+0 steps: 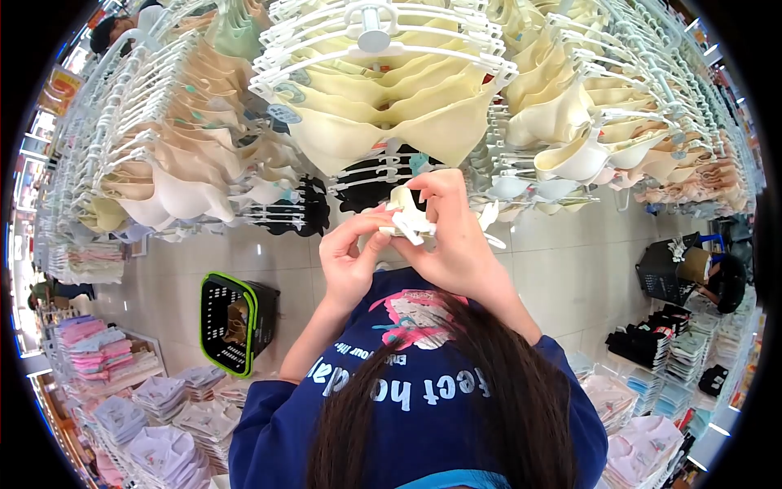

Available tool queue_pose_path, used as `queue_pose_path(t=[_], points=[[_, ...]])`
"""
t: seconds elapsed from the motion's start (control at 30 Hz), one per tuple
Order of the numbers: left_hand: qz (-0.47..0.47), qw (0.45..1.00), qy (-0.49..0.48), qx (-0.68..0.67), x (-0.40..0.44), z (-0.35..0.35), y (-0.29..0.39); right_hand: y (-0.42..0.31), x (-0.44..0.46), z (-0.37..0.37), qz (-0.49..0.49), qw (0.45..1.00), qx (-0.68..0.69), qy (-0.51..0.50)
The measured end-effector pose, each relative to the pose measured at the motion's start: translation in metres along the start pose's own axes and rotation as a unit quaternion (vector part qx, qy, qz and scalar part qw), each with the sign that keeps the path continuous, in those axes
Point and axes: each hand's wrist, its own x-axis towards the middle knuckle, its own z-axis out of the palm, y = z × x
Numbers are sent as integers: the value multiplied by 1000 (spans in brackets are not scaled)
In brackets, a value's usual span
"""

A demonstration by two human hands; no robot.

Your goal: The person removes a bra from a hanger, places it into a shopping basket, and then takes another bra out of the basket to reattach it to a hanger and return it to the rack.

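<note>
Both hands meet in front of the chest, just below the front rack. My left hand (354,253) has its fingers and thumb closed on the left side of a small cream-coloured item (410,213) with white plastic parts, perhaps a folded garment on a hanger. My right hand (456,236) pinches the same item from the other side, its fingers curled over the top. A white hanger end (489,216) sticks out beyond the right hand. Right above the hands hang pale yellow bras (358,134) on white hangers.
More bras hang at the left (175,191) and right (570,155). A black basket with a green rim (206,326) stands on the tiled floor (546,236). Folded clothes (159,448) lie at the lower left, others (639,448) at the lower right. A dark crate (664,269) stands at the right.
</note>
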Motion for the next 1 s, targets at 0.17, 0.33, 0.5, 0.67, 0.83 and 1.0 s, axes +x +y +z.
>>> queue_pose_path(t=[0.17,0.33,0.5,0.67,0.83,1.0], points=[[-122,980,-14,-157,4,10,22,5,0,-7,-47,998,34,24],[-54,993,-62,-83,5,8,19,6,0,-18,-76,997,3,21],[-100,992,23,-68,10,7,32,4,-1,-36,-67,998,19,8],[-6,1000,25,-2,13,3,37,8,-5,-44,-76,993,54,67],[36,998,17,42,16,0,39,2,-11,-37,-81,973,194,91],[55,989,0,139,13,-6,43,-1,-6,-43,-100,980,170,32]])
